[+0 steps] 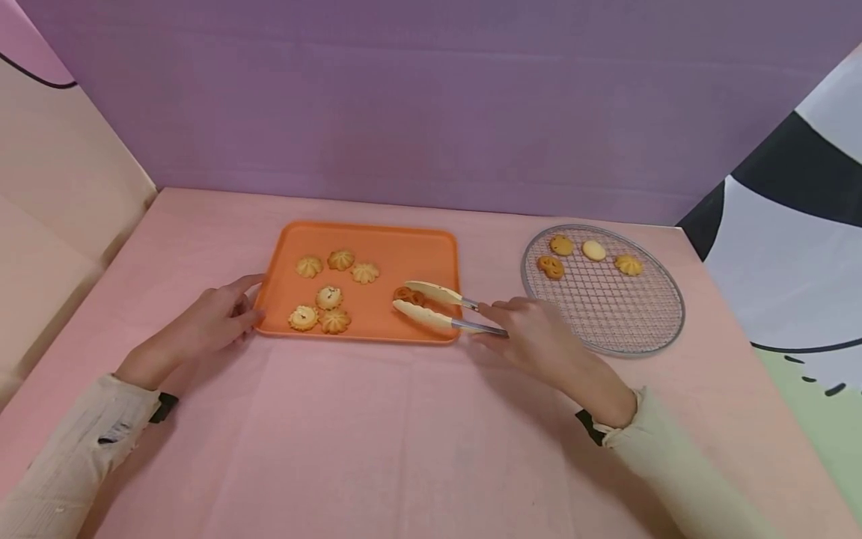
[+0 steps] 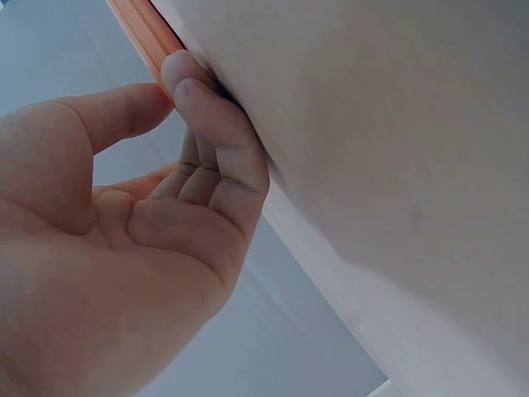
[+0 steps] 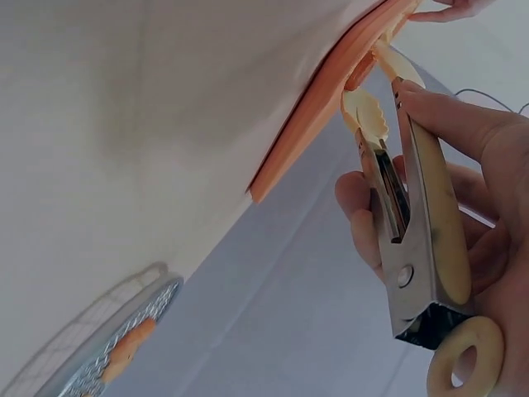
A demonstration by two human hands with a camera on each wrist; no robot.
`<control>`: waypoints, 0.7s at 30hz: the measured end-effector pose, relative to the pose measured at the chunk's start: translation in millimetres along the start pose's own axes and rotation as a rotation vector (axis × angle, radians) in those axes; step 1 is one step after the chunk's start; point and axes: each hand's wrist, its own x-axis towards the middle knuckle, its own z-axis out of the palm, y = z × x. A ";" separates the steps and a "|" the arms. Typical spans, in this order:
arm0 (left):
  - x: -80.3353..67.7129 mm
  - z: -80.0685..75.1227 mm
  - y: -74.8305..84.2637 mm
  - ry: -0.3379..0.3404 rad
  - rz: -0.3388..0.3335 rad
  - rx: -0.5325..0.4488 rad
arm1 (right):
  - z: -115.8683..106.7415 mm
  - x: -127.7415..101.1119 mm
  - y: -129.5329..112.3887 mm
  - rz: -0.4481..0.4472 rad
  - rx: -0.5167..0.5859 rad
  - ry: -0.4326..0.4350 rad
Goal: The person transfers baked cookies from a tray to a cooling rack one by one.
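Over pink cloth (image 1: 350, 434), hands (image 1: 214, 320) (image 1: 542, 340) flank a pretzel cookie (image 1: 405, 295).

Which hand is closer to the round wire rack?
Right hand. It holds the tongs close to the left side of the rack. The left hand is farther away, at the left edge of the orange tray.

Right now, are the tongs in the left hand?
No, the right hand grips the tongs, while the left hand holds the edge of the orange tray.
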 end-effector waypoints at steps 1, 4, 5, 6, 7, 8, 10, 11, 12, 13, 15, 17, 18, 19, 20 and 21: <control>0.1 0.0 -0.2 0.001 0.000 0.000 | -1.2 -1.7 0.8 -0.001 -0.003 0.009; 0.7 0.6 -1.5 0.002 0.006 0.001 | -5.1 -7.3 3.2 0.009 -0.001 0.028; 0.7 0.7 -1.9 0.003 0.007 0.001 | -6.5 -9.3 4.0 0.016 0.000 0.031; 0.6 0.6 -2.1 0.003 0.007 0.001 | -8.0 -11.5 4.8 0.024 -0.001 0.032; 0.5 0.7 -2.4 0.002 0.007 0.000 | -9.6 -13.5 5.6 0.031 0.000 0.034; 0.6 0.7 -2.7 0.002 0.009 0.000 | -11.1 -15.6 6.4 0.039 0.002 0.039; 0.1 0.4 -2.3 0.003 0.008 0.002 | -14.3 -20.3 8.5 0.052 -0.009 0.050; 0.1 0.3 -2.2 0.003 0.008 0.003 | -16.3 -22.3 9.3 0.057 -0.011 0.054; 0.0 0.3 -2.0 0.003 0.008 0.004 | -18.4 -24.5 10.0 0.067 -0.015 0.053; 0.1 0.3 -1.9 0.003 0.008 0.006 | -20.8 -26.4 10.3 0.078 -0.013 0.047; 0.2 0.2 -1.6 0.003 0.006 0.009 | -25.5 -30.3 11.2 0.097 -0.011 0.040; 0.6 0.3 -1.5 0.004 0.006 0.011 | -30.0 -33.9 12.1 0.107 -0.005 0.041; 0.7 0.3 -1.2 0.003 0.006 0.012 | -31.9 -35.9 12.7 0.112 -0.005 0.044; 0.9 0.3 -1.3 0.002 0.007 0.012 | -33.5 -38.1 13.7 0.111 0.000 0.054; 1.1 0.4 -1.3 0.002 0.008 0.014 | -34.4 -40.4 15.3 0.106 0.003 0.068; 1.3 0.4 -1.4 0.002 0.010 0.015 | -35.5 -43.0 16.9 0.102 -0.002 0.081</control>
